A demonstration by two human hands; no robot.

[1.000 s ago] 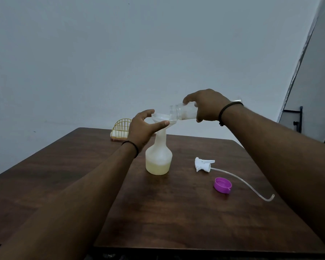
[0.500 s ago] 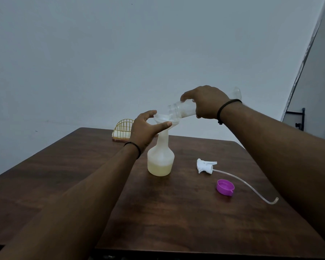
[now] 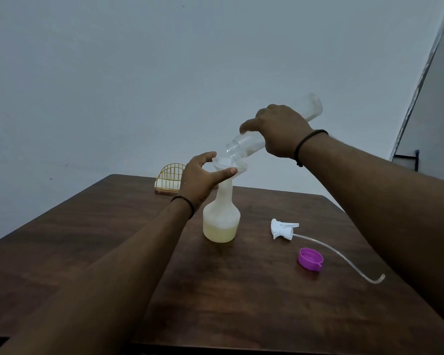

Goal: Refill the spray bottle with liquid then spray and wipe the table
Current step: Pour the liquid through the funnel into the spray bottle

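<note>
Tipped far steeper than a moment ago, the clear refill bottle (image 3: 272, 131) now has its base raised well above its mouth, which points down into the white funnel (image 3: 230, 167); a second earlier it lay close to level. That funnel sits in the neck of the spray bottle (image 3: 221, 219), which stands upright on the dark wooden table (image 3: 241, 303), about a third full of pale yellow liquid, and has not shifted. A person's right hand (image 3: 280, 134), a dark band at the wrist, wraps its curled fingers over the middle of the refill bottle, the forefinger reaching toward the neck. The left hand (image 3: 203, 178) steadies the funnel, its thumb and forefinger spread in a wide C around the rim with the thumb tip touching the funnel's near edge; whether the other fingers touch it cannot be told. To the right of the spray bottle, apart from it, the white trigger head (image 3: 282, 228) lies on its side on the table, its clear dip tube (image 3: 344, 257) curving away toward the table's right edge. A purple cap (image 3: 310, 259) rests open side up just beside that tube, farther to the right of the spray bottle and nearer the viewer. Behind the spray bottle and to its left, at the table's far edge, stands a yellow wire holder (image 3: 169, 178), partly hidden by the left hand.
</note>
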